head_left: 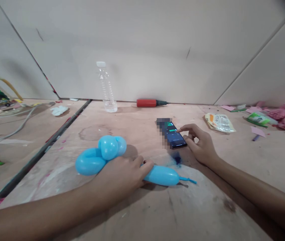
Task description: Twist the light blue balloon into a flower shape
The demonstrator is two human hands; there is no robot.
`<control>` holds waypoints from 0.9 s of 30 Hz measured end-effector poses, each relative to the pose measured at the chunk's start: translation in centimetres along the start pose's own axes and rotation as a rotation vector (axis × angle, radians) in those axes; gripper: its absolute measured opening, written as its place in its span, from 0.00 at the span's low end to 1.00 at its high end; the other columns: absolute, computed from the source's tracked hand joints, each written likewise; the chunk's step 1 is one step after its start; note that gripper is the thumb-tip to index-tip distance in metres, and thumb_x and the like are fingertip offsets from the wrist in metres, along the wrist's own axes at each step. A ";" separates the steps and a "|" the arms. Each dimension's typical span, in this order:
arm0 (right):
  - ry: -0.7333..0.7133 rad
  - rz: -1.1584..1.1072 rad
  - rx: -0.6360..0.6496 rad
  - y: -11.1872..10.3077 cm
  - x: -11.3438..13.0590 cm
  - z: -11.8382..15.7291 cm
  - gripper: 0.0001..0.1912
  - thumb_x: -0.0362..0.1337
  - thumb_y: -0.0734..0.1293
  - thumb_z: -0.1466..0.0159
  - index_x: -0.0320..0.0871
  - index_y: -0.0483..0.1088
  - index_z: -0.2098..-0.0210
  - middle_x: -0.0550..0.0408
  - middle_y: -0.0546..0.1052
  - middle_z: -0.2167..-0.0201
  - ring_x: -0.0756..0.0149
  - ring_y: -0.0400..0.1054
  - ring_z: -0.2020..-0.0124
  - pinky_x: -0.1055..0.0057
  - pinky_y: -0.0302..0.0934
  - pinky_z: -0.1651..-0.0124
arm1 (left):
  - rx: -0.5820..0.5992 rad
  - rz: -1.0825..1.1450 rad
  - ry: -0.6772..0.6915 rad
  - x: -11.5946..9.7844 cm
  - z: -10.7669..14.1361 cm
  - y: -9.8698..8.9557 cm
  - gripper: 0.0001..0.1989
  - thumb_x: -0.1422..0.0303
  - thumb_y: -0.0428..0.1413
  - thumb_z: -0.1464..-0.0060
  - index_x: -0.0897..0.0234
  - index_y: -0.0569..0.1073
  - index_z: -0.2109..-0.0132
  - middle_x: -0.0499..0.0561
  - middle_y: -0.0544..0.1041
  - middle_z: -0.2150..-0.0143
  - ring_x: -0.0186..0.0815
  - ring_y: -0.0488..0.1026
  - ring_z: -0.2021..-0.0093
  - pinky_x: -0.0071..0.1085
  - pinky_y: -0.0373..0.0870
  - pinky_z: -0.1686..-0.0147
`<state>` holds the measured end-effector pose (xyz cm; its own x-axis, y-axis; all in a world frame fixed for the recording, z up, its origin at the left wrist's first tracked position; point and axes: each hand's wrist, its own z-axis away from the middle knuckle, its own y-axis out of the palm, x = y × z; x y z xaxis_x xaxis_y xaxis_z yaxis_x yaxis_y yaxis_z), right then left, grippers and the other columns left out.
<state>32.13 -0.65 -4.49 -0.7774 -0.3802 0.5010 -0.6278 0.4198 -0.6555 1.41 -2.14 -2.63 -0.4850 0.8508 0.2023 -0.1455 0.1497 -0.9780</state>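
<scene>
A light-blue modelling balloon (163,175), twisted into loops and bubbles at its left end, lies across the table in front of me. My left hand (122,171) is wrapped round its middle, hiding that part. From the fingers its straight section runs right and ends in a thin uninflated tip. Behind it on the right lies a smartphone (178,142) with a lit screen, part of it blurred into blocks. My right hand (199,142) holds nothing; its index finger reaches to the screen's right edge, with the thumb apart near the lower corner.
A clear plastic bottle (106,88) stands by the white partition (142,43), with a red balloon pump (146,103) lying to its right. At right are a plastic packet (219,123) and pink scraps (284,117). A dark gap (64,128) divides the tables; cables (23,122) lie left.
</scene>
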 end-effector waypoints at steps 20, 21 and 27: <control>0.206 0.216 0.045 0.1 0.2 -0.7 0.18 0.35 0.63 0.41 0.46 0.75 0.53 0.63 0.61 0.81 0.63 0.61 0.78 0.67 0.51 0.70 | -0.030 -0.010 0.002 -0.1 0.1 0.1 0.11 0.63 0.58 0.32 0.65 0.70 0.49 0.57 0.79 0.59 0.51 0.81 0.63 0.39 0.72 0.75; 0.211 0.219 0.050 0.1 0.3 -0.7 0.18 0.35 0.63 0.41 0.46 0.75 0.53 0.63 0.61 0.81 0.63 0.61 0.78 0.67 0.51 0.70 | -0.028 -0.007 0.000 -0.1 0.1 0.1 0.11 0.63 0.58 0.32 0.65 0.70 0.49 0.56 0.79 0.59 0.50 0.81 0.63 0.39 0.72 0.75; 0.219 0.227 0.070 0.1 0.5 -0.8 0.17 0.36 0.63 0.41 0.46 0.75 0.54 0.63 0.61 0.81 0.63 0.61 0.77 0.68 0.50 0.70 | -0.027 -0.007 -0.003 -0.1 0.1 0.0 0.13 0.61 0.58 0.32 0.65 0.70 0.49 0.56 0.80 0.59 0.50 0.81 0.63 0.39 0.74 0.74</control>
<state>31.63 -0.15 -3.92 -0.8919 -0.0937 0.4425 -0.4392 0.4133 -0.7977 1.37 -2.28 -2.65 -0.4865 0.8482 0.2094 -0.1259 0.1692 -0.9775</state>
